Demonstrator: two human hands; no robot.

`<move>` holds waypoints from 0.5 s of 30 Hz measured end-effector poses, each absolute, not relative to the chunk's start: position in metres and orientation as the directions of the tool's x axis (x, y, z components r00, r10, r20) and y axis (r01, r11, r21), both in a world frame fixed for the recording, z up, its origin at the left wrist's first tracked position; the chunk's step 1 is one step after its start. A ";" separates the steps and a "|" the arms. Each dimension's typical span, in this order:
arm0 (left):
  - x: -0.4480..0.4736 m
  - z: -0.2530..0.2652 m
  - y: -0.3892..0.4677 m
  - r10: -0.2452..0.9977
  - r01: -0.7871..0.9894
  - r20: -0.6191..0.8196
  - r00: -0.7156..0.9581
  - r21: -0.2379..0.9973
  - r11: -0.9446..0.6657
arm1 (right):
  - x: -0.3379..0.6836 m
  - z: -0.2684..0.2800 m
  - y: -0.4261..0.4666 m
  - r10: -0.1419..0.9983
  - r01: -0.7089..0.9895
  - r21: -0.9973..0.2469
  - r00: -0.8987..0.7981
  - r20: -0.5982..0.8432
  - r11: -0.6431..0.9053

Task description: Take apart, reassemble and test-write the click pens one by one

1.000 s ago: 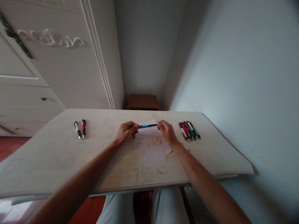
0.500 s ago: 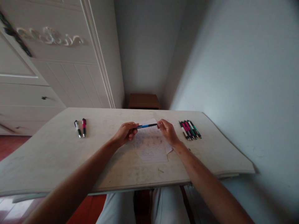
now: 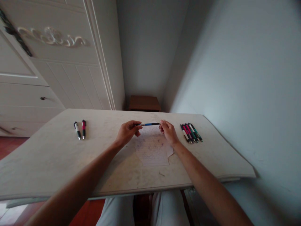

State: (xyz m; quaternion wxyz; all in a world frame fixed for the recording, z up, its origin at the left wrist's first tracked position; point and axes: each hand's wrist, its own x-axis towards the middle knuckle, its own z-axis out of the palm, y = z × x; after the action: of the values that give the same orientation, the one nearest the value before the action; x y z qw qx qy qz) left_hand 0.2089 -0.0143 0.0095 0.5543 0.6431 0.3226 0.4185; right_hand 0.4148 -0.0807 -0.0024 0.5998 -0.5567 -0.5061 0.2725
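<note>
Blue pen [image 3: 150, 124]: raised over the paper [image 3: 154, 153], at 12 o'clock of its middle, lying almost level between my two hands.
Change noted: half a second ago the pen sloped, its left end lower; that end has since come up. My finding is that handling continues, with the pen not laid down.
Left hand [image 3: 127, 132]: at 11 o'clock from the paper's middle; forefinger above and thumb below, the fingers pinching the pen's left end with barely a gap beyond its thickness.
Right hand [image 3: 168, 131]: at 1 o'clock; thumb and forefinger pressed together on the black right end, my other fingers curled in.
Pen row [image 3: 191, 133]: several pens side by side at 2 o'clock, near my right hand, on the worktop [image 3: 58, 160].
Left pair: white-and-black pen [image 3: 77, 130] and pink pen [image 3: 84, 129], just apart, between 9 and 10 o'clock.
</note>
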 end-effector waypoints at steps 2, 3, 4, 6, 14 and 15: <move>0.209 0.007 -0.014 0.890 -0.019 0.209 0.405 0.975 -0.221 | 0.415 -0.004 -0.081 0.899 0.222 -0.951 0.335 0.284 0.217; 0.209 0.006 -0.015 0.894 -0.011 0.220 0.391 0.972 -0.234 | 0.415 -0.004 -0.082 0.902 0.227 -0.950 0.327 0.282 0.215; 0.209 0.005 -0.016 0.895 -0.002 0.229 0.383 0.969 -0.247 | 0.415 -0.004 -0.083 0.905 0.237 -0.947 0.316 0.285 0.216; 0.208 0.004 -0.018 0.890 0.030 0.245 0.386 0.960 -0.277 | 0.415 -0.004 -0.085 0.908 0.263 -0.939 0.296 0.297 0.222; 0.205 0.007 -0.024 0.884 0.140 0.243 0.400 0.937 -0.321 | 0.417 -0.005 -0.089 0.899 0.383 -0.881 0.219 0.378 0.277; 0.205 0.008 -0.024 0.884 0.149 0.243 0.400 0.934 -0.324 | 0.417 -0.004 -0.090 0.896 0.399 -0.871 0.208 0.392 0.288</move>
State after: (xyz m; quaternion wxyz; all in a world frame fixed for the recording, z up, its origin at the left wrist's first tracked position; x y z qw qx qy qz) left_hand 0.2045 -0.0243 0.0079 0.4513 0.7047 0.3663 0.4070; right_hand 0.4173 -0.0897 -0.0039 0.5474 -0.5515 -0.5870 0.2272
